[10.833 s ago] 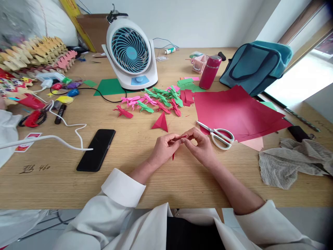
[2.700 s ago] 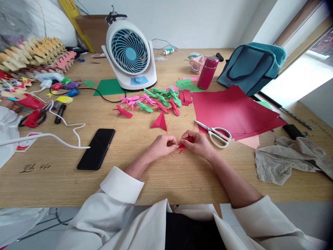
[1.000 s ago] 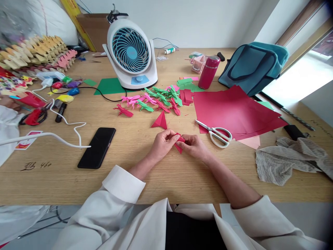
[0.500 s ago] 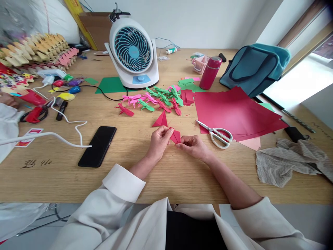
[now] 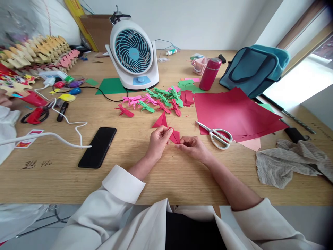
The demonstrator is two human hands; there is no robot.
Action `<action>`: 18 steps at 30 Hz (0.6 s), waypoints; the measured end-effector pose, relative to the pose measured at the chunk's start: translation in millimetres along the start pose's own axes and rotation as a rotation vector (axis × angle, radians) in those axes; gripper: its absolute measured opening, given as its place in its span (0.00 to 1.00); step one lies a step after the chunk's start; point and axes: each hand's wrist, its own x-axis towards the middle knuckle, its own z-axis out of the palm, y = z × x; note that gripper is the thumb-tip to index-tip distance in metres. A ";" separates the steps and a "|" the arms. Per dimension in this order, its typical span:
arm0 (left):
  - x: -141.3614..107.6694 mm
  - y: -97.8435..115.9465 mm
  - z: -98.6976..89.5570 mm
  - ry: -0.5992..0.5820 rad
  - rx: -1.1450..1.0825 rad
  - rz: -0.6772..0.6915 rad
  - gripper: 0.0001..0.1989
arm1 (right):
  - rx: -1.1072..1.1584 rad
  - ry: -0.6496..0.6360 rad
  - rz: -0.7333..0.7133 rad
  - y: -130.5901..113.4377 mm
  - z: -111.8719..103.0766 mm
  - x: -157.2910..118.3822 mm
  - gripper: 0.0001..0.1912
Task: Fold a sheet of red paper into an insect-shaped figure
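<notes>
Between my two hands is a small piece of folded red paper (image 5: 175,135), raised a little over the wooden table. My left hand (image 5: 158,139) pinches its upper left side between thumb and fingers. At its lower right corner, my right hand (image 5: 191,146) closes on the edge with thumb and forefinger. Just beyond my left hand lies a red paper triangle (image 5: 160,120). Farther back is a loose pile of folded green, pink and red paper figures (image 5: 153,100). White-handled scissors (image 5: 218,136) rest to the right of my right hand, blades partly over red sheets.
Large red paper sheets (image 5: 234,113) spread at the right, near a red thermos (image 5: 210,74) and a blue bag (image 5: 256,69). A fan (image 5: 134,52) stands at the back. A black phone (image 5: 97,147) and white cable lie left. Another person's sleeve (image 5: 7,126) shows at the left edge.
Both hands keep their hold on the folded red paper and have barely shifted. The view has tilted very slightly; the other things lie as before.
</notes>
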 end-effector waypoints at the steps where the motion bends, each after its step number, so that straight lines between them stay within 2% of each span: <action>1: -0.1 0.9 0.7 0.001 -0.035 -0.023 0.18 | 0.001 -0.009 -0.004 0.1 -0.5 -0.2 0.20; 6: -1.0 3.0 0.6 -0.014 -0.005 -0.027 0.19 | -0.056 0.014 -0.039 -1.7 -1.5 -1.4 0.22; 12: -1.9 -2.2 -1.7 -0.145 0.122 -0.032 0.22 | -0.012 0.072 -0.032 0.7 -1.3 0.5 0.24; 18: -1.3 -1.5 -2.2 -0.096 0.159 0.013 0.23 | 0.073 0.101 0.010 3.7 -0.5 2.0 0.23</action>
